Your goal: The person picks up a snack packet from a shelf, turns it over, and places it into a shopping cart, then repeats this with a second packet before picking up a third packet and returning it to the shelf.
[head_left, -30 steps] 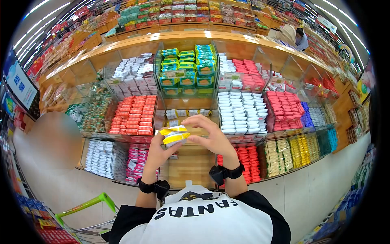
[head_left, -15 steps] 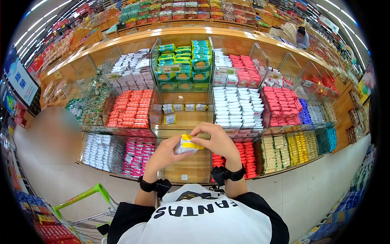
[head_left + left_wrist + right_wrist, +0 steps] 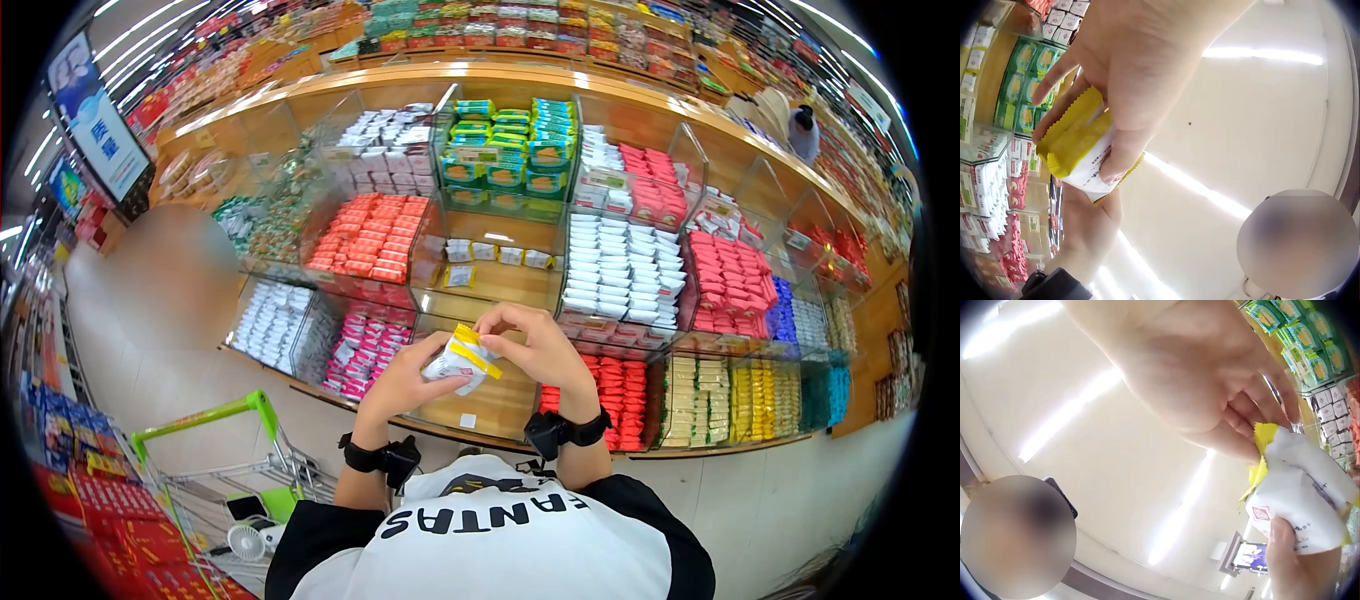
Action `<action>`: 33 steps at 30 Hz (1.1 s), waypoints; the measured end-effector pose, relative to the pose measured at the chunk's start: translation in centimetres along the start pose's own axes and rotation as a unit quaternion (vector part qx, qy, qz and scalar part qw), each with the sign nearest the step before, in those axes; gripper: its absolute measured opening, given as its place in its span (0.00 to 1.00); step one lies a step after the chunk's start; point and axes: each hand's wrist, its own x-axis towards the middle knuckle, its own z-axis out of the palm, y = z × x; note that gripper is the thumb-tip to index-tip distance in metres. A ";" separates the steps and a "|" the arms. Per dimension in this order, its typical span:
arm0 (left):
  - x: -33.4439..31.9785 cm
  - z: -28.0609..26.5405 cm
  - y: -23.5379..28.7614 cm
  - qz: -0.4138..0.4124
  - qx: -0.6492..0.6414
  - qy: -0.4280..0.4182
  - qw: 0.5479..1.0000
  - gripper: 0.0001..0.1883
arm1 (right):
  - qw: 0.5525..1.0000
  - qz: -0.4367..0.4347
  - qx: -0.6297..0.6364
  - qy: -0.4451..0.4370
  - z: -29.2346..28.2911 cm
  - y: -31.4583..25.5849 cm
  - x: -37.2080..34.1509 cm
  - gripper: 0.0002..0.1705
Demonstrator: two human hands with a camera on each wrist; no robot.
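Two small white snack packets [image 3: 463, 366] with yellow crimped ends are held together in front of my chest. My left hand [image 3: 402, 378] grips them from the left side, its thumb across the white face; in the left wrist view that thumb presses near a yellow edge of the packet [image 3: 1079, 147]. My right hand [image 3: 540, 348] pinches the yellow end with thumb and fingertips. The right wrist view shows the two packets [image 3: 1310, 515] overlapping, red print on the nearer one. Below them is the wooden floor of a display bin [image 3: 490, 400].
Similar yellow-ended packets [image 3: 485, 250] lie in the bin behind. Clear-walled bins of red packets [image 3: 370, 237], white packets [image 3: 620, 270] and green packets [image 3: 505, 150] surround it. At left stand a blurred person [image 3: 165, 280] and a shopping cart [image 3: 255, 402] with a small fan [image 3: 246, 541].
Both hands have lowered toward the front bin with the packets. My right fingers have moved onto the yellow end, and the packets have tilted. The head view has turned left.
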 end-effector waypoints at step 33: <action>-18.6 4.7 5.0 -0.223 0.098 0.261 0.934 0.21 | 0.896 -0.130 0.038 -0.423 10.8 -1.2 -1.9 0.19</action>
